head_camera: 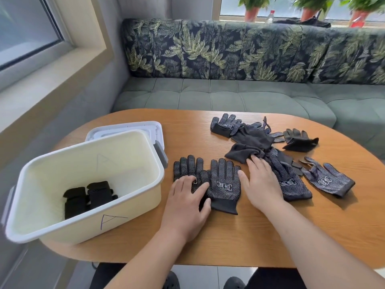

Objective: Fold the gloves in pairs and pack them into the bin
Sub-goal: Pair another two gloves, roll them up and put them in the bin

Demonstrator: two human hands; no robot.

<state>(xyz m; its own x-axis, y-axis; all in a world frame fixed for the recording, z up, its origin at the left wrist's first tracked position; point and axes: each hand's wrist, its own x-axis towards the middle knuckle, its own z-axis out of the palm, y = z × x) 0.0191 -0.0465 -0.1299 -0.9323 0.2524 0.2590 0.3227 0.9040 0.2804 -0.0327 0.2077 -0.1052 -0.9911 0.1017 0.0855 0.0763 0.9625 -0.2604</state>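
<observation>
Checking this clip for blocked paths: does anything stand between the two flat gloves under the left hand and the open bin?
Nothing visible does. The left hand rests on the flat gloves, and only bare table separates them from the bin, which stands open with its lid lying behind it.

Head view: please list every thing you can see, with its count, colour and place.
table: one, light wood, centre.
bin: one, cream, table's left side.
lid: one, white, behind the bin.
folded gloves: two bundles, black, inside the bin.
flat gloves: two, black with white dots, side by side beside the bin.
loose gloves: several, black, table's right side.
sofa: one, grey-green, leaf-print back, behind the table.
potted plants: three, green, windowsill.
left hand: one, rests on the flat gloves.
right hand: one, touches the loose gloves.
</observation>
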